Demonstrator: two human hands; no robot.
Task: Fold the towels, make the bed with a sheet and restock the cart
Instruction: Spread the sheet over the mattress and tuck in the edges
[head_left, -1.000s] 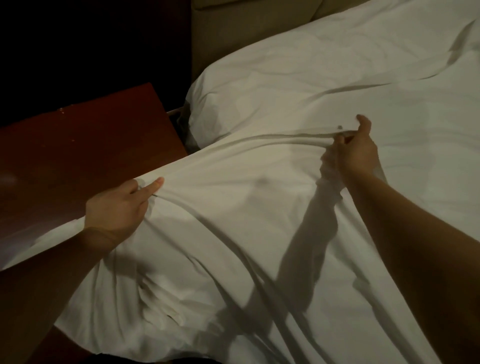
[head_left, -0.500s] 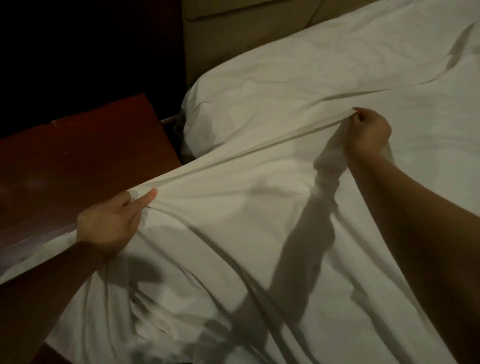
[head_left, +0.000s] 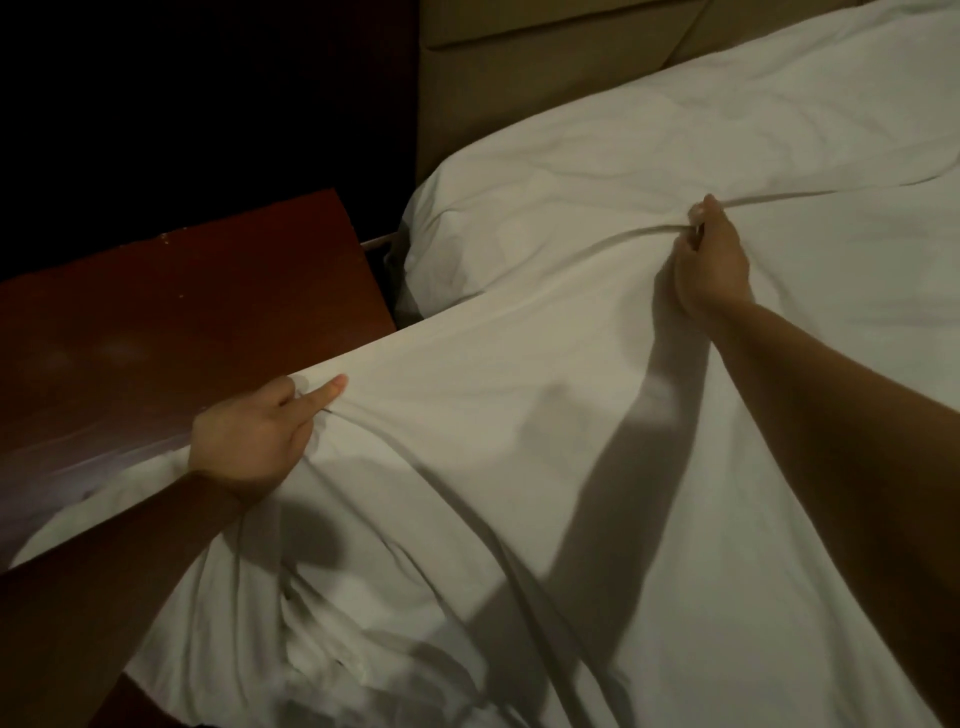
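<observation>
- left grip (head_left: 249, 441): curled round a bunch of the sheet (head_left: 519, 415) at its near-left edge, cloth gathered under the palm. Index finger (head_left: 330, 391) sticks out straight and lies flat on the fabric.
- right grip (head_left: 711, 265): fingers and thumb closed on a pinched ridge of the same sheet, further up the bed (head_left: 701, 119). The arm is stretched out over the cloth.
- sheet: white, spread across the bed. Its upper edge runs as a fairly tight line from the left grip up to the right one.
- folds fan down and away from both hold points. Toward the bottom of the view the cloth sits in loose crumpled bunches.
- the sheet's left part hangs off the bed side and lies over the near corner of the counter (head_left: 156, 312) (dark red-brown wood, just left of the bed).
- a long crease runs from the right grip toward the right edge of the view, across the white bedding beyond the sheet's edge.
- headboard (head_left: 519, 78): beige, padded, one panel seam visible, behind the bed at the top.
- the gap between counter and bed is dark. Something thin and pale sits in it, can't tell what.
- light is dim. Both arms throw hard shadows on the sheet.
</observation>
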